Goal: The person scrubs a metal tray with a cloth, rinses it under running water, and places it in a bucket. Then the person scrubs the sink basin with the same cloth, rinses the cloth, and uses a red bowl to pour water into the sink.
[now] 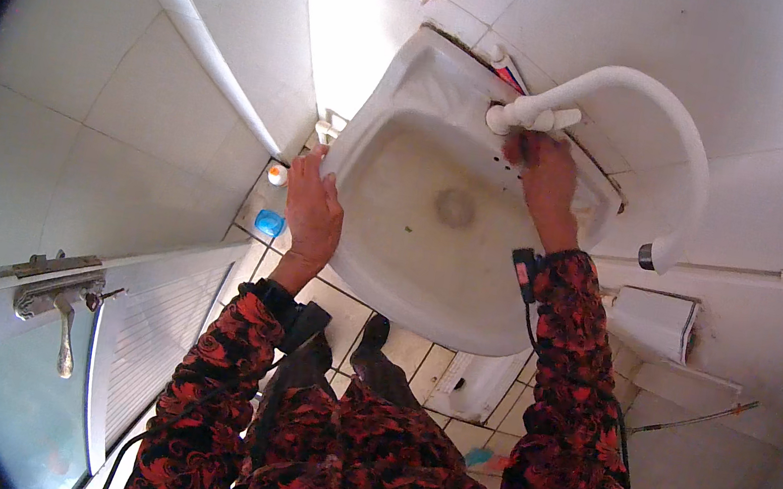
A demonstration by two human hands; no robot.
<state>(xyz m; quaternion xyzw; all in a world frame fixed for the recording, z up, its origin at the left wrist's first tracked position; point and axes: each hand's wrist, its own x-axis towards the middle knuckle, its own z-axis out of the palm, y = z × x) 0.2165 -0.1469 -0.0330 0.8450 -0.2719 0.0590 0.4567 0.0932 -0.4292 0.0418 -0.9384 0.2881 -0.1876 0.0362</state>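
A white ceramic washbasin point(386, 281) lies before me, its bowl stained brownish around the drain. My left hand point(314, 204) rests on the basin's left rim, fingers extended and a little apart, holding nothing. At the back right of the basin, my right hand point(541, 168) is just below the base of a white plastic tap point(541, 118). Its fingers are bent and blurred around something dark, which I cannot identify. The tap's long curved spout point(698, 175) arches out to the right, past the basin's edge. Small dark holes show in the bowl beside my right hand.
A toothpaste tube point(509, 72) stands behind the basin against the tiled wall. On the floor at left are a white bottle with an orange top point(277, 174) and a blue container point(269, 223). A door with a metal handle point(64, 337) is at lower left; a white box point(653, 322) is at right.
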